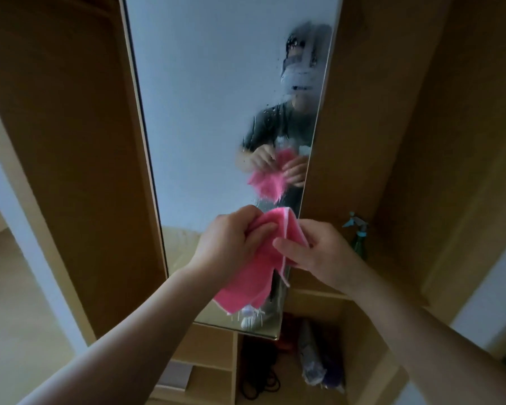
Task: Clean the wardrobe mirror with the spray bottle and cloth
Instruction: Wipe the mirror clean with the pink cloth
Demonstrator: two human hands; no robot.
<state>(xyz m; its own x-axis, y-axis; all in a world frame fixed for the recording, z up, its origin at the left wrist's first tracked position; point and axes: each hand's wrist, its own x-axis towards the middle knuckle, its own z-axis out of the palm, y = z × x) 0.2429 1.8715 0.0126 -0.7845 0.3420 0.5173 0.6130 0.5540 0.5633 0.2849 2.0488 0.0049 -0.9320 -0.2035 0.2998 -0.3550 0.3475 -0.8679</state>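
Cloth: pink fuzzy cleaning cloth with a pale stitched edge (253,276), bunched and folded, held up in front of the lower part of the mirror; upper part gathered between both hands, lower part hanging loose in a wide flap down toward the mirror's bottom edge.
Left hand: bare left hand (231,244), fingers curled shut around the upper left fold of the cloth, knuckles toward the camera.
Right hand: bare right hand (316,247), pinching the cloth's right edge between thumb and fingers, closed on the fabric.
Mirror: tall narrow wardrobe mirror with a thin pale frame (216,97), misted and spotted with droplets along its right side, streaks running down near the bottom; reflection shows a person holding the same pink cloth with both hands.
Spray bottle: green translucent spray bottle with a teal trigger head (358,235), standing upright on a wooden wardrobe shelf (313,290) just right of the mirror, apart from both hands.
Surroundings: tan wooden wardrobe panels (70,141) on both sides of the mirror; open compartments below holding dark, indistinct items.
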